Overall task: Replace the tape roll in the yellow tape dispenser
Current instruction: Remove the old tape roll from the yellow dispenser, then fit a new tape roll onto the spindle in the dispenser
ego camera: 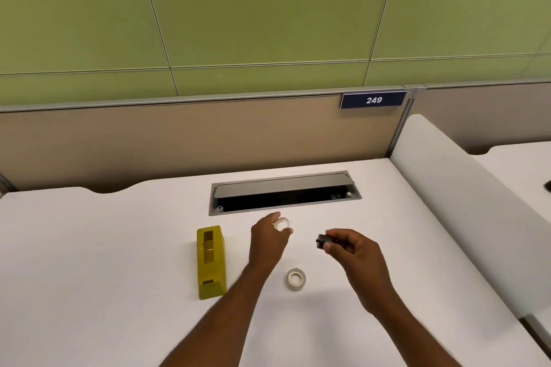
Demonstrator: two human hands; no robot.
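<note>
The yellow tape dispenser (210, 262) stands on the white desk (104, 262), left of my hands, its roll bay showing no roll. My left hand (268, 240) grips a small white ring, the tape core (281, 223), just beyond the dispenser's right side. My right hand (353, 250) pinches a dark spindle hub (323, 241) between thumb and fingers. A white tape roll (296, 278) lies flat on the desk between my forearms, touched by neither hand.
An open grey cable tray (284, 192) is set into the desk just behind my hands. A tan partition with a "249" sign (373, 100) rises at the back. A white divider (465, 194) runs along the desk's right edge.
</note>
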